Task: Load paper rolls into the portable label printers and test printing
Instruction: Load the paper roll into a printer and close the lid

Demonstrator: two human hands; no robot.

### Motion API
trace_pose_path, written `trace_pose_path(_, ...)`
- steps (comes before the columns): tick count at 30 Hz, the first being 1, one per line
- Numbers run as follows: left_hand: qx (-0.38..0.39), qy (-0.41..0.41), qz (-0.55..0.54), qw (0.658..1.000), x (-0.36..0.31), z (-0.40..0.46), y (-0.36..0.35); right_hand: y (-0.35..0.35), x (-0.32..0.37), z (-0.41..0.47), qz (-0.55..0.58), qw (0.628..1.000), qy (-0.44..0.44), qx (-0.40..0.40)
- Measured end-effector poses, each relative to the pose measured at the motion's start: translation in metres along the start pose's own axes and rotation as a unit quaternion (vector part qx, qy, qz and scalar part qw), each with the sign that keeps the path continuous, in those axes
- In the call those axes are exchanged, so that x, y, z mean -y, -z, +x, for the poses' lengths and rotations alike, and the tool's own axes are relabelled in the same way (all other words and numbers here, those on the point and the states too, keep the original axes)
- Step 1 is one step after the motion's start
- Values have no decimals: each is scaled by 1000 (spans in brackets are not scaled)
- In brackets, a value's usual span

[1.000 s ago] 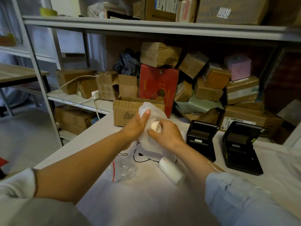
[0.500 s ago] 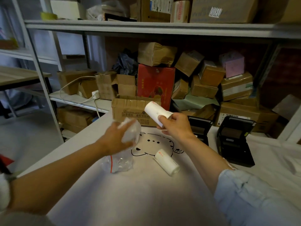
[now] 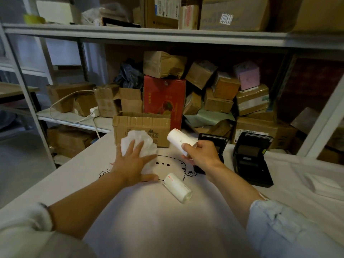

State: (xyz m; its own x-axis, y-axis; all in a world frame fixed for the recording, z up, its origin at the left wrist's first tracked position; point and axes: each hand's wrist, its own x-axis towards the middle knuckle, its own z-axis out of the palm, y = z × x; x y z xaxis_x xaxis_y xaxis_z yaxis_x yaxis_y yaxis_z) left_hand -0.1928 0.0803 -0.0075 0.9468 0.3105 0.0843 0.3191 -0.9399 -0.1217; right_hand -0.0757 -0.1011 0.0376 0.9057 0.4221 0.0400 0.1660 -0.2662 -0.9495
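Bare cloth [image 3: 149,220] ahead; cardboard box [image 3: 141,129], printers [image 3: 251,159] block far edge.

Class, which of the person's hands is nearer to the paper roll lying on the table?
Left. The left hand has its thumb almost touching the lying paper roll; the right hand is raised beyond it.

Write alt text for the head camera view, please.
A person's right hand holds up a white paper roll while the left hand presses flat on crumpled white wrapping. A second roll lies on the table beside two open black printers.
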Motion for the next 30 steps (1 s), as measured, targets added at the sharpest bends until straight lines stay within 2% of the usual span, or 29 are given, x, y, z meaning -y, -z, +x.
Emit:
trace_pose_path(3, -184, 1, -96, 978, -21, 0, 30, 1, -7, 1, -12, 1000, -8, -12)
trace_pose_path(4, -224, 14, -184, 957, -30, 0, 39, 0, -7, -1, -16, 1000, -4, -12)
trace_pose_path(5, -217, 38, -313, 924, -39, 0, 48, -1, -8, -3, -18, 1000, 2, -9)
trace_pose_path(7, -103, 74, -571, 811, -58, -2, 63, 0, -7, -10, -27, 999, 20, 5)
trace_pose_path(8, -48, 82, -642, 761, -66, -1, 66, 3, -6, -13, -38, 999, 31, 16)
trace_pose_path(9, -14, 82, -672, 736, -70, -1, 66, 7, -6, -16, -51, 998, 38, 30)
trace_pose_path(13, 29, 84, -695, 713, -78, 4, 62, 35, -10, -21, -74, 993, 15, 86)
trace_pose_path(16, 109, 55, -695, 709, -88, 6, 61, 57, -12, -25, -56, 990, -14, 126)
trace_pose_path(17, 132, 52, -707, 693, -93, 8, 61, 63, -14, -26, -49, 989, -19, 136)
trace_pose_path(19, 172, 65, -747, 639, -104, 12, 60, 72, -20, -27, -39, 988, -23, 149)
trace_pose_path(21, 182, 85, -773, 602, -115, 18, 59, 76, -28, -26, -37, 988, -22, 151)
trace_pose_path(24, 158, 97, -771, 609, -130, 31, 57, 81, -40, -19, -10, 991, -17, 130)
trace_pose_path(27, 133, 98, -768, 619, -141, 46, 57, 87, -46, -13, 66, 992, -9, 103)
trace_pose_path(30, 134, 106, -760, 627, -145, 56, 59, 91, -50, -8, 98, 990, -11, 100)
